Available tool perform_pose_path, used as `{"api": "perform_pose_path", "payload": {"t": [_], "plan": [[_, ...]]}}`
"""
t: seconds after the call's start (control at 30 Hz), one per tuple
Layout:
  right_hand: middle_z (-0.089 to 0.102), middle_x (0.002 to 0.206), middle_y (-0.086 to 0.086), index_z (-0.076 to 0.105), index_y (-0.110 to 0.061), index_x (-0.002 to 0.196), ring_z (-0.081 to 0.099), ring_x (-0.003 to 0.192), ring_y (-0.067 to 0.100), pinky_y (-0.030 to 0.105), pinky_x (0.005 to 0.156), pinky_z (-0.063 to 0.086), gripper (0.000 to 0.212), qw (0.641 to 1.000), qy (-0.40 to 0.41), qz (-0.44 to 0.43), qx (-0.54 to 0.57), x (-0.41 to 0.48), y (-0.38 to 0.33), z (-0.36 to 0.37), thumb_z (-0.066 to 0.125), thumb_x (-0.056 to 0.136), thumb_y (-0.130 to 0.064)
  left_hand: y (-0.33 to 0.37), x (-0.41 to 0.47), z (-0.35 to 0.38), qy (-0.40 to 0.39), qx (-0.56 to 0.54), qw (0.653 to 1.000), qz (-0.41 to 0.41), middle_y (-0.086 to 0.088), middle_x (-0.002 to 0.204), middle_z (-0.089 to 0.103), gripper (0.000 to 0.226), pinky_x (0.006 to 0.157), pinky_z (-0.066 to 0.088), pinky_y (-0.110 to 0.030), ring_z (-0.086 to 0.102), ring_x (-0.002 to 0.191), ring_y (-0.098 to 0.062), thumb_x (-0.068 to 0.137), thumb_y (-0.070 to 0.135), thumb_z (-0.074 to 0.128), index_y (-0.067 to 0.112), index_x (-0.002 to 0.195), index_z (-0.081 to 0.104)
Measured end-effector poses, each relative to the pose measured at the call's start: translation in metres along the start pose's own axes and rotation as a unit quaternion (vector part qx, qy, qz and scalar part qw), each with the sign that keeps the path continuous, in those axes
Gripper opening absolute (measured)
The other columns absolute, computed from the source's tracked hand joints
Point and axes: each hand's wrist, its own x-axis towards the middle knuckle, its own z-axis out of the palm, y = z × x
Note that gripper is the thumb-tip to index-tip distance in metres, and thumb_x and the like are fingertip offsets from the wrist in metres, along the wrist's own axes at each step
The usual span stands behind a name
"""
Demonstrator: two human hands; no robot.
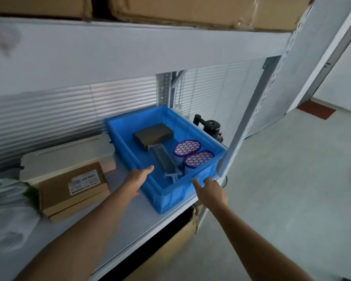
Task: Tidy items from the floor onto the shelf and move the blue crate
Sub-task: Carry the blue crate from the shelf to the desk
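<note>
The blue crate (170, 196) stands on the grey shelf (142, 222) at its right end, one corner over the front edge. Inside lie a dark box (152, 134), a grey ribbed part (165, 160) and two purple honeycomb filters (187, 147). My left hand (137, 178) rests at the crate's left rim, fingers stretched flat and holding nothing. My right hand (210, 190) is at the near right corner, fingers apart, touching or just off the rim; I cannot tell which.
Left of the crate sit a brown labelled carton (73, 189), a pale flat box (69, 157) and plastic bags (6, 191). A black device (211, 126) stands behind the crate. The grey upright post (249, 126) is close on the right. Cartons fill the upper shelf and the space below.
</note>
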Motion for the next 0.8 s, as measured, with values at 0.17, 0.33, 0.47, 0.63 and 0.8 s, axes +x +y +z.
{"api": "perform_pose_path", "payload": {"t": [0.17,0.33,0.47,0.63,0.8], "plan": [[0.060,0.115,0.011,0.054,-0.008,0.122,0.061,0.107,0.032,0.043,0.093,0.050,0.072,0.954,-0.119,0.089,0.259,0.049,-0.007,-0.011,0.048,0.085,-0.070,0.004,0.011,0.031,0.026,-0.058,0.997,-0.037,-0.020,0.104,0.064,0.040,0.077,0.056,-0.045,0.062,0.080,-0.031,0.080,0.004,0.065,0.006,0.117,0.049],[0.064,0.102,0.011,0.051,-0.006,0.109,0.068,0.094,0.036,0.051,0.085,0.058,0.056,0.856,-0.172,0.164,0.459,0.060,-0.021,-0.001,0.076,0.077,-0.045,0.002,0.007,0.032,0.047,-0.094,0.994,-0.028,-0.018,0.113,0.064,0.041,0.075,0.059,-0.046,0.065,0.091,-0.033,0.078,-0.001,0.062,0.006,0.117,0.050],[0.069,0.095,0.016,0.058,-0.008,0.093,0.071,0.081,0.033,0.052,0.076,0.061,0.033,0.837,-0.142,0.196,0.490,0.049,-0.021,0.009,0.078,0.075,-0.027,-0.007,0.005,0.024,0.034,-0.075,0.996,-0.036,-0.015,0.118,0.065,0.043,0.070,0.059,-0.040,0.067,0.095,-0.030,0.077,0.003,0.063,0.011,0.118,0.051],[0.065,0.095,0.010,0.053,-0.017,0.089,0.068,0.083,0.028,0.048,0.080,0.061,0.030,0.811,-0.118,0.224,0.528,0.017,0.006,0.014,0.078,0.077,-0.028,-0.022,-0.008,0.022,0.028,0.000,0.997,-0.067,-0.010,0.109,0.058,0.035,0.079,0.049,-0.040,0.059,0.096,-0.030,0.078,0.022,0.070,0.016,0.105,0.049],[0.066,0.097,0.012,0.055,-0.014,0.088,0.069,0.083,0.030,0.049,0.074,0.062,0.028,0.803,-0.061,0.240,0.541,-0.018,0.042,0.011,0.077,0.072,-0.022,-0.021,-0.012,0.023,0.033,-0.027,0.997,-0.058,-0.011,0.114,0.060,0.062,0.076,0.049,-0.041,0.059,0.098,-0.032,0.075,0.045,0.072,0.009,0.123,0.054]]}}
